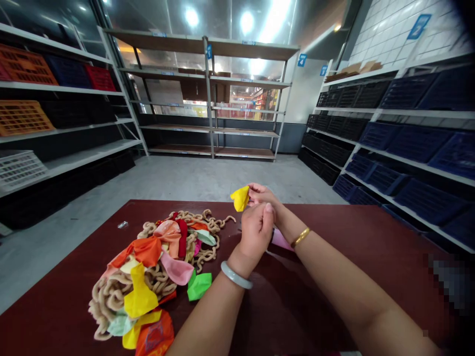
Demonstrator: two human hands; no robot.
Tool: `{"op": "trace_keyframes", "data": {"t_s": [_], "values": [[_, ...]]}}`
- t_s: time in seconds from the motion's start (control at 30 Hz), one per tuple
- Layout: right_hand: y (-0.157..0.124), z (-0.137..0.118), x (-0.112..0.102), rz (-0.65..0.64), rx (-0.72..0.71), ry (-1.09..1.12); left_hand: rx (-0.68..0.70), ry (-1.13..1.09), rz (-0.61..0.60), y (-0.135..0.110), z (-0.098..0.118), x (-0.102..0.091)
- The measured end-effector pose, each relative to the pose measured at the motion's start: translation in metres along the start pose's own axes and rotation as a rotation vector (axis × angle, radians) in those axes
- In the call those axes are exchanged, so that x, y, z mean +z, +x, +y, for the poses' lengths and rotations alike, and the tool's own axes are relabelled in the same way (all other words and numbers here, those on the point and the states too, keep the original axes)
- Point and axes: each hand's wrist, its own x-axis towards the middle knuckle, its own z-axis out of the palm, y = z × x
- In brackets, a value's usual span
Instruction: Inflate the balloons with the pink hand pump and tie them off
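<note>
My right hand [262, 194] reaches past the left, its fingers pinched on a small limp yellow piece that looks like a deflated balloon [240, 199]. Just in front of it, my left hand [257, 226] is closed with the thumb on top; whatever it may hold is hidden. Behind the wrists lies a pink object [281, 239], mostly covered by my arms. To the left is a heap of tan, curly, chain-like cord [111, 291] mixed with limp balloons: a yellow one [141, 294], a pink one [177, 268], a green one [199, 285] and several others.
The dark red table [334, 296] carries all this, with a small clear scrap [122, 225] near its left edge. A metal rack [211, 99] stands beyond the grey floor. Shelves with blue crates [419, 143] line the right, and orange crates [24, 117] sit on the left shelves.
</note>
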Motion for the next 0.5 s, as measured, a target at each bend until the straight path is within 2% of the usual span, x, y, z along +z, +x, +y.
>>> {"op": "trace_keyframes", "data": {"t_s": [0.1, 0.2, 0.27, 0.33, 0.4, 0.5], "values": [[0.007, -0.010, -0.018, -0.008, -0.021, 0.117, 0.011, -0.011, 0.161, 0.002, -0.002, -0.004], [0.000, -0.022, -0.038, -0.065, -0.009, 0.177, -0.088, -0.095, 0.363, 0.011, -0.011, -0.010], [-0.007, -0.031, -0.048, -0.154, 0.009, 0.175, -0.173, -0.150, 0.426, 0.020, -0.021, -0.013], [-0.013, -0.038, -0.054, -0.244, 0.010, 0.102, -0.252, -0.187, 0.365, 0.027, -0.031, -0.015], [-0.017, -0.042, -0.058, -0.298, -0.004, 0.003, -0.344, -0.212, 0.187, 0.031, -0.039, -0.015], [-0.020, -0.044, -0.064, -0.308, -0.021, -0.128, -0.504, -0.282, -0.067, 0.031, -0.041, -0.012]]}}
